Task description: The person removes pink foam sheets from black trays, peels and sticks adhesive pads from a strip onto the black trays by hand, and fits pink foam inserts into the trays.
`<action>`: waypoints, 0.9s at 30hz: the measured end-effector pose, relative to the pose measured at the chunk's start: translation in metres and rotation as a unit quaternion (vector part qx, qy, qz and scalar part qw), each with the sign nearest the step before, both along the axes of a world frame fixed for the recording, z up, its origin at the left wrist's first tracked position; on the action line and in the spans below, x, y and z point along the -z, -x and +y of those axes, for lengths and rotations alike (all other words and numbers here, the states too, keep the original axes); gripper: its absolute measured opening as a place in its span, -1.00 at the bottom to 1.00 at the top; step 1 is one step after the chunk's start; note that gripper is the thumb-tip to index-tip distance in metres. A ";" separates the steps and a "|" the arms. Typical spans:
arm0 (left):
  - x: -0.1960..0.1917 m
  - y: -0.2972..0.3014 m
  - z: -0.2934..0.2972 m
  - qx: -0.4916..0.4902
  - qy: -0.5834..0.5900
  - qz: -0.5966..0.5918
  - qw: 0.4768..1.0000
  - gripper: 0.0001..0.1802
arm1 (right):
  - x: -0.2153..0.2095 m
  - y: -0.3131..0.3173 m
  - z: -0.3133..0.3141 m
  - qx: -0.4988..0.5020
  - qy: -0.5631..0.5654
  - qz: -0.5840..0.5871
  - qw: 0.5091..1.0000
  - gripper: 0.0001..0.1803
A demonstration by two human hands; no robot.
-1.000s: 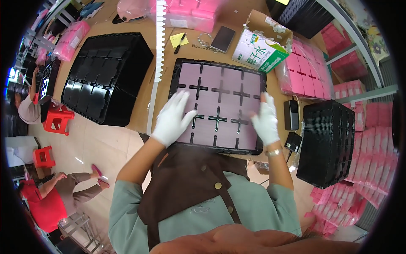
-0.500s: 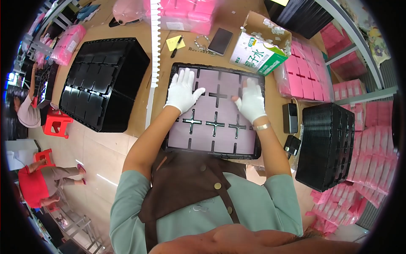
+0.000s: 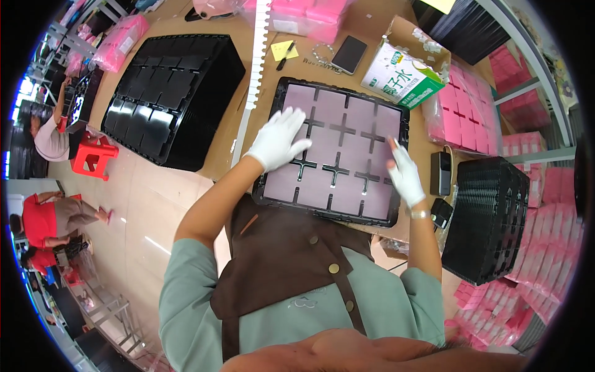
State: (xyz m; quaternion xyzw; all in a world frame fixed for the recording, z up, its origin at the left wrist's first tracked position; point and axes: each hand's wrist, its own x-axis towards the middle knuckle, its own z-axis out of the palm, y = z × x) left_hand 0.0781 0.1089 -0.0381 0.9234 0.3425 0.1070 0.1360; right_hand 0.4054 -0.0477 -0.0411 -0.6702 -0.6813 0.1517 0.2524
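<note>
A black plastic tray [image 3: 310, 210] lies in front of me, its flat lilac-pink panels [image 3: 329, 103] parted by black cross-shaped ribs. My left hand [image 3: 279, 141], in a white glove, rests over the tray's left side. Its fingers are stretched out and its thumb is apart, with nothing held. By the right rim is my right hand [image 3: 405, 176], also white-gloved, with bare thumb and index tips. Its fingers are extended and hold nothing that I can see; whether they touch the tray is unclear.
Black tray stacks stand left [image 3: 167, 99] and right [image 3: 486, 217]. Behind are a cardboard box [image 3: 403, 74], a phone [image 3: 349, 54], a pen [image 3: 286, 56] on yellow paper and bagged pink pieces [image 3: 462, 111]. A white toothed strip [image 3: 253, 80] crosses the table. People are at far left.
My right hand has gone from lying flat on the panels to the tray's right edge, turning sideways. My left hand has slid nearer. The whole view has shifted and the tray looks slightly turned.
</note>
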 end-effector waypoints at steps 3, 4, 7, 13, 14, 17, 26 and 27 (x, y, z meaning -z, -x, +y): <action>-0.012 0.045 -0.047 0.117 0.031 0.019 0.992 -0.27 | -0.014 0.026 -0.055 -0.041 0.010 -0.038 0.998 -0.28; -0.015 0.058 -0.061 0.164 0.026 0.017 0.986 -0.26 | -0.017 0.036 -0.072 -0.057 0.036 -0.034 0.997 -0.28; -0.020 0.091 -0.085 0.222 0.042 0.073 0.971 -0.38 | -0.013 0.042 -0.100 -0.136 0.036 -0.072 0.987 -0.45; -0.036 0.084 -0.082 0.245 0.049 0.098 0.963 -0.52 | -0.024 0.037 -0.100 -0.082 0.054 -0.060 0.993 -0.55; -0.035 0.079 -0.085 0.232 0.043 0.068 0.970 -0.53 | -0.029 0.044 -0.098 -0.068 0.033 -0.075 0.994 -0.56; -0.039 0.084 -0.099 0.193 0.073 0.078 0.975 -0.57 | -0.021 0.025 -0.115 -0.134 0.062 -0.050 0.988 -0.58; -0.016 0.099 -0.093 -0.209 0.177 -0.049 0.961 -0.10 | -0.021 0.032 -0.113 0.346 0.117 0.143 0.920 -0.63; -0.009 0.090 -0.101 -0.209 0.158 -0.029 0.965 -0.06 | -0.011 0.041 -0.112 0.307 0.143 0.043 0.940 -0.51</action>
